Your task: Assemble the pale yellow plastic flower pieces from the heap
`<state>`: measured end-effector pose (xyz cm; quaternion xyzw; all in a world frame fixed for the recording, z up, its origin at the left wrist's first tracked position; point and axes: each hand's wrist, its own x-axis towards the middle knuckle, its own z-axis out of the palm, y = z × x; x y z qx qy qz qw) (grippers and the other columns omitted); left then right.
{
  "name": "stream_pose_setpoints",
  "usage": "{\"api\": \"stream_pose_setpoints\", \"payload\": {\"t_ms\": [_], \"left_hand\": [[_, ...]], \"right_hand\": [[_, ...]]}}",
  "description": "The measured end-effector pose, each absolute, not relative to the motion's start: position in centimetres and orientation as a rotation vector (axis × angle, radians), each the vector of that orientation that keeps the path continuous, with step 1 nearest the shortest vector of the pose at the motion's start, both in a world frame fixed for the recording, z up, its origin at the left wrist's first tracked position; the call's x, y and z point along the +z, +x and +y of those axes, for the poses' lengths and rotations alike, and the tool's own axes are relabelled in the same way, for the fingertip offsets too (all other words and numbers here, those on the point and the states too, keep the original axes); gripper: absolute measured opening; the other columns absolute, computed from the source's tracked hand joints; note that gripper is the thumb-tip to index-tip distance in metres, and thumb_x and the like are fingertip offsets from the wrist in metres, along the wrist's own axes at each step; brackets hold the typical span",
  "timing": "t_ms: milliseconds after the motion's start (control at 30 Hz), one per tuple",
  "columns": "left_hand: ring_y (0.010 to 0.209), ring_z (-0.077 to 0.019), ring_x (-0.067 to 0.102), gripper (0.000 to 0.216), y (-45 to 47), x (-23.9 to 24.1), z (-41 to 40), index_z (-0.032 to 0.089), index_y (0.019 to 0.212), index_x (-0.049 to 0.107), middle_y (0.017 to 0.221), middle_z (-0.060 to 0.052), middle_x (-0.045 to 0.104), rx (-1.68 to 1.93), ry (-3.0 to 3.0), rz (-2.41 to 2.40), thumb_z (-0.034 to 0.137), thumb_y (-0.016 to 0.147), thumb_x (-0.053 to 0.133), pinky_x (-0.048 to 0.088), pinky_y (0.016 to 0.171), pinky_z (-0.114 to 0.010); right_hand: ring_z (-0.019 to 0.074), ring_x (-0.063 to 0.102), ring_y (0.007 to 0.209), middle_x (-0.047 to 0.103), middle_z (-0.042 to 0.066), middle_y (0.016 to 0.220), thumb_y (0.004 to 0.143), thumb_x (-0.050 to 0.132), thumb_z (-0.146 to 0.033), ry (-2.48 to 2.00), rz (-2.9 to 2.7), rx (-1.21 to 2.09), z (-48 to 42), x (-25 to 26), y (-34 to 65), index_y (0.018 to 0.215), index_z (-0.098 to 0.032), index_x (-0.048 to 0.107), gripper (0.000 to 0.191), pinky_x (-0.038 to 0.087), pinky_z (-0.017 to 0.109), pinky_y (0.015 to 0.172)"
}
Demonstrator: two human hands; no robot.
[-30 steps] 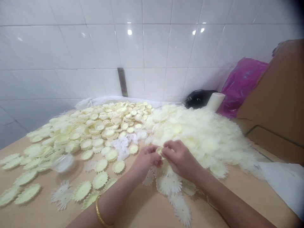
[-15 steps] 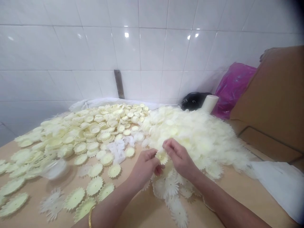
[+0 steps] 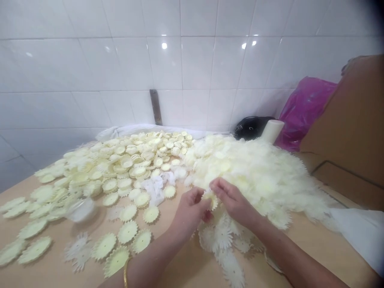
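Between my hands is a small pale yellow flower-shaped fabric disc point(image 3: 212, 201) with a toothed edge. My left hand point(image 3: 189, 209) pinches its left side between thumb and fingers. At its upper right edge, the fingertips of my right hand point(image 3: 231, 202) are closed together; fingers partly cover the spot they grip. Just behind my hands rises a fluffy heap of cream petal pieces point(image 3: 258, 176). Several flat white petal layers point(image 3: 223, 236) lie under and in front of my right hand. Left of my left hand are loose yellow scalloped discs point(image 3: 151, 215).
A large pile of yellow discs point(image 3: 132, 160) covers the back left of the table point(image 3: 180, 264). A clear plastic bowl point(image 3: 81, 211) stands at left. Behind the heap are a white roll point(image 3: 272, 131), a black bag point(image 3: 250, 127), a magenta bag point(image 3: 306, 108) and a cardboard box point(image 3: 348, 120).
The whole view has shifted, so everything appears slightly further right. Both hands stay close together on the same disc, which has turned a little between the fingers.
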<state>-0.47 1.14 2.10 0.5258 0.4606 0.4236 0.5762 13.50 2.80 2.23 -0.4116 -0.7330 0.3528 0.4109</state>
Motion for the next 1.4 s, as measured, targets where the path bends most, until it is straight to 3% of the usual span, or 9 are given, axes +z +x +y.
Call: {"api": "stream_pose_setpoints", "payload": {"t_ms": [100,300,400,567,667,900,1067,1233,1400], "left_hand": [[0.041,-0.0084,0.044,0.008,-0.6,2.0,1.4,0.016,0.066,0.047,0.047,0.004,0.045,1.02,1.267,1.155,0.023,0.069,0.051,0.036,0.041,-0.021],[0.04,-0.0071,0.041,0.005,-0.7,1.7,1.8,0.018,0.066,0.048,0.048,0.006,0.042,1.115,1.261,1.23,0.014,0.065,0.044,0.033,0.038,-0.019],[0.039,-0.0073,0.041,0.005,-0.7,1.5,1.9,0.018,0.066,0.046,0.048,0.006,0.043,1.126,1.24,1.186,0.013,0.065,0.045,0.031,0.037,-0.019],[0.037,-0.0065,0.038,0.011,-0.9,1.7,1.8,0.019,0.061,0.04,0.046,0.006,0.044,1.105,1.151,1.122,0.021,0.069,0.048,0.03,0.037,-0.019],[0.035,-0.0057,0.036,0.019,-1.1,1.8,1.9,0.019,0.059,0.038,0.043,0.007,0.04,1.109,1.124,1.115,0.025,0.069,0.052,0.03,0.037,-0.019],[0.034,-0.006,0.037,0.021,-1.4,2.0,2.1,0.018,0.058,0.039,0.043,0.005,0.046,1.042,1.161,1.14,0.029,0.069,0.054,0.027,0.036,-0.019],[0.034,-0.0053,0.033,0.026,-1.2,1.8,2.0,0.018,0.055,0.037,0.04,0.006,0.042,1.003,1.182,1.182,0.03,0.07,0.054,0.024,0.036,-0.018],[0.035,-0.0036,0.025,0.029,-1.1,1.7,2.1,0.017,0.052,0.038,0.038,0.008,0.028,1.013,1.227,1.164,0.033,0.071,0.053,0.019,0.036,-0.017],[0.034,-0.004,0.025,0.035,-1.1,1.5,2.3,0.017,0.056,0.041,0.038,0.008,0.031,0.998,1.243,1.117,0.047,0.072,0.051,0.017,0.036,-0.018]], "right_hand": [[0.0116,0.037,0.059,0.037,-0.001,0.066,0.089,0.03,-0.027,-1.025,-1.876,0.771,2.6,1.8,13.1,0.069,-0.02,0.034,0.021,0.035,0.025,0.055],[0.0159,0.041,0.073,0.044,0.006,0.08,0.082,0.033,-0.007,-0.753,-2.092,0.086,2.4,0.6,12.3,0.073,-0.019,0.033,0.015,0.039,0.03,0.063],[0.0176,0.042,0.077,0.045,0.007,0.079,0.079,0.036,-0.003,-0.685,-2.135,-0.085,2.4,0.7,12.4,0.074,-0.018,0.036,0.016,0.039,0.033,0.068],[0.0169,0.046,0.075,0.049,0.005,0.079,0.082,0.041,-0.014,-0.823,-2.061,0.186,2.4,1.2,12.9,0.084,-0.018,0.041,0.005,0.04,0.032,0.068],[0.0175,0.047,0.077,0.049,0.005,0.085,0.076,0.053,-0.022,-0.888,-2.049,0.344,2.3,1.5,13.0,0.09,-0.019,0.042,0.017,0.04,0.032,0.069],[0.0151,0.047,0.079,0.048,0.001,0.08,0.074,0.057,-0.024,-1.02,-1.924,0.786,2.2,2.5,13.4,0.083,-0.02,0.045,0.016,0.039,0.029,0.072],[0.0103,0.045,0.067,0.044,-0.002,0.074,0.074,0.058,-0.029,-0.925,-1.764,1.225,2.9,2.6,13.7,0.08,-0.02,0.044,0.018,0.038,0.024,0.062],[0.0094,0.044,0.064,0.043,-0.003,0.069,0.074,0.059,-0.026,-0.93,-1.689,1.318,2.7,2.6,13.5,0.076,-0.019,0.043,0.017,0.036,0.024,0.06],[0.0099,0.044,0.065,0.044,-0.003,0.069,0.072,0.06,-0.027,-0.864,-1.6,1.41,2.6,2.7,13.5,0.072,-0.018,0.043,0.019,0.037,0.024,0.063]]}}
